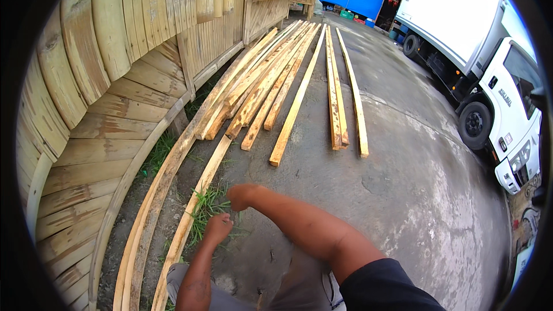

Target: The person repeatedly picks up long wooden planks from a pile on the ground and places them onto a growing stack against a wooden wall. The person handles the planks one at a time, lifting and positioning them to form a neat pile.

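Note:
My left hand (219,228) is closed in a loose fist beside a tuft of green grass (208,212); what it holds, if anything, does not show. Just ahead of it and slightly right is my right hand (239,196), bent down at the wrist, its fingers hidden behind the back of the hand. Close to the left of both hands runs a long wooden beam (199,196). Ahead lies a pile of long, pale beams (265,83), some with dark stains. To its right, a single beam (299,95) lies apart on the pavement.
A bamboo-clad wall (109,132) curves along the left, with longer timbers (151,213) at its foot. Two beams side by side (336,92) and another beam (353,92) lie on the wet concrete (415,178). A white box truck (452,17) is parked at right.

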`<state>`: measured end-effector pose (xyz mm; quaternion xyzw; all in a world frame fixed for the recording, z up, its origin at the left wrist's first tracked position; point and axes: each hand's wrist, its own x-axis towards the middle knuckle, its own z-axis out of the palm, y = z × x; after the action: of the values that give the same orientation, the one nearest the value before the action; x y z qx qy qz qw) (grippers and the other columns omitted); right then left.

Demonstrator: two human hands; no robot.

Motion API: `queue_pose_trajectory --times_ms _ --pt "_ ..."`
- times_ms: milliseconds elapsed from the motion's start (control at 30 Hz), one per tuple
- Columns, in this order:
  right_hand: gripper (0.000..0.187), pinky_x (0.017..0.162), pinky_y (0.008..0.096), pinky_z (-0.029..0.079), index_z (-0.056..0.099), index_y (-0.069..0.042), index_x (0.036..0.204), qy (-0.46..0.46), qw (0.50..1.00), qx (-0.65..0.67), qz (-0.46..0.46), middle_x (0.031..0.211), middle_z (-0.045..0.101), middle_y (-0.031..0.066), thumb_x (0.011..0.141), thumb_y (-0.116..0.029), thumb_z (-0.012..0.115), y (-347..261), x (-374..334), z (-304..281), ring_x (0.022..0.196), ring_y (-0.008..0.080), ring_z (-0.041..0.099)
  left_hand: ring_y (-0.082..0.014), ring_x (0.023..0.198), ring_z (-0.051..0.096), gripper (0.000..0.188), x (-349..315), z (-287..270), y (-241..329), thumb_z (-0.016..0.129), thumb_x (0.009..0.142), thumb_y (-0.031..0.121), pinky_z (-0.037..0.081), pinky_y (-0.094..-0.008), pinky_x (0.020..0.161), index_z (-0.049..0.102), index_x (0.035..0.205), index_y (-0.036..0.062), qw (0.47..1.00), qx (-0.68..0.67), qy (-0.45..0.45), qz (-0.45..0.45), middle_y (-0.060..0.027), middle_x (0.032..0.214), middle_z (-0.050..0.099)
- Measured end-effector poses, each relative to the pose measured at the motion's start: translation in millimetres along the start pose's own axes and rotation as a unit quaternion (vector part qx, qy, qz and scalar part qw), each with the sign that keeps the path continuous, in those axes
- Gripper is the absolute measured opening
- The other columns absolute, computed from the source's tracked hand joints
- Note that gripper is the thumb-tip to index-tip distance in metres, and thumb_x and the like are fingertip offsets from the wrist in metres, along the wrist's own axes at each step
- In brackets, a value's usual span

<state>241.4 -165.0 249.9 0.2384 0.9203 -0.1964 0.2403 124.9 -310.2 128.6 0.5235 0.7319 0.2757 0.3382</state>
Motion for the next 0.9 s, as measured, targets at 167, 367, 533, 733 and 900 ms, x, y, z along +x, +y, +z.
queue_pose_trajectory --times_ms 167,367,533,733,900 --pt "0.030 0.080 0.0457 0.055 0.072 0.002 0.097 0.011 0.998 0.016 -0.060 0.100 0.070 0.0232 0.073 -0.012 0.063 -9.1 46.1 -9.5 0.096 0.0358 0.069 -0.0327 0.098 0.068 0.036 -11.0 -4.3 -14.8 0.070 0.083 0.021 0.052 -0.0407 0.086 0.067 0.113 0.0009 0.995 0.062 -0.060 -0.055 -0.0186 0.104 0.070" --pt "0.023 0.075 0.0442 0.055 0.073 0.001 0.094 0.000 0.987 -0.006 -0.162 0.096 0.071 0.0203 0.076 -0.011 0.067 -31.8 132.2 -0.1 0.091 0.0349 0.070 -0.0332 0.099 0.068 0.033 -2.9 -16.0 -65.3 0.067 0.082 0.019 0.052 -0.0426 0.085 0.068 0.110 0.0007 0.989 0.051 0.058 -0.125 -0.0189 0.105 0.070" --pt "0.023 0.076 0.0414 0.056 0.075 -0.003 0.094 -0.006 0.969 -0.043 -0.244 0.094 0.071 0.0173 0.073 -0.013 0.075 -61.9 190.4 31.6 0.091 0.0294 0.071 -0.0296 0.091 0.069 0.031 22.7 5.4 -96.9 0.068 0.082 0.021 0.052 -0.0396 0.080 0.068 0.104 -0.0012 0.969 0.002 0.165 -0.184 -0.0153 0.092 0.071" --pt "0.024 0.073 0.0417 0.058 0.076 -0.005 0.091 -0.034 0.958 -0.004 -0.283 0.096 0.072 0.0133 0.069 -0.015 0.078 -42.2 179.8 36.4 0.092 0.0288 0.071 -0.0294 0.111 0.063 0.035 68.5 59.2 -49.9 0.063 0.091 0.022 0.048 -0.0388 0.093 0.060 0.120 0.0022 0.980 0.065 0.159 -0.095 -0.0178 0.121 0.064" --pt "0.025 0.075 0.0423 0.058 0.073 -0.002 0.095 0.059 0.959 0.053 -0.273 0.098 0.070 0.0174 0.073 -0.012 0.073 34.3 176.1 -3.3 0.094 0.0320 0.070 -0.0282 0.113 0.061 0.036 158.1 90.5 -31.7 0.062 0.092 0.020 0.046 -0.0376 0.096 0.058 0.123 0.0024 0.995 0.053 0.082 -0.035 -0.0173 0.125 0.062"
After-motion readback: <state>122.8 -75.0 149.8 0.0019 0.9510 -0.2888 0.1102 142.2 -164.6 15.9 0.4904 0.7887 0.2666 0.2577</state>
